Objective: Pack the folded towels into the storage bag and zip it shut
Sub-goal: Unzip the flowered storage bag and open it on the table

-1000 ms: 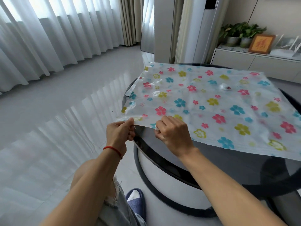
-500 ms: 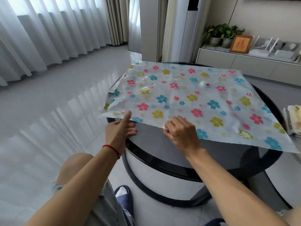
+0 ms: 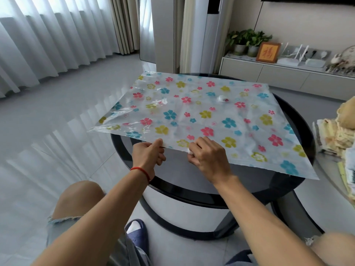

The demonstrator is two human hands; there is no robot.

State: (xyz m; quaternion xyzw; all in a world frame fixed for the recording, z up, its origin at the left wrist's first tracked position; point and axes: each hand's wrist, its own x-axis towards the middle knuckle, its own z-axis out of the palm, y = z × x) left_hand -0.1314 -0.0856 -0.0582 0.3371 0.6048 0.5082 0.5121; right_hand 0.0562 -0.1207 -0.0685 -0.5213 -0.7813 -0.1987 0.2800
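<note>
A flat, see-through storage bag [image 3: 201,112] printed with pink, blue and yellow flowers lies spread over a round black glass table [image 3: 249,181]. My left hand [image 3: 148,157] pinches the bag's near edge. Just to its right, my right hand [image 3: 209,159] pinches a small white slider [image 3: 190,151] on that same edge. A small white valve [image 3: 221,98] sits on top of the bag toward the far side. A stack of folded towels [image 3: 334,135], cream and yellow, rests at the right edge of the view.
A low white cabinet [image 3: 288,77] with potted plants [image 3: 247,41] and a framed picture [image 3: 268,52] runs along the back right wall. White curtains [image 3: 48,41] hang at the left over a glossy tiled floor. My knees and a blue slipper [image 3: 137,232] are below the table.
Both hands have slid rightward along the bag's near edge, the left hand now further from the left corner. The view has shifted so the towels at the right show more.
</note>
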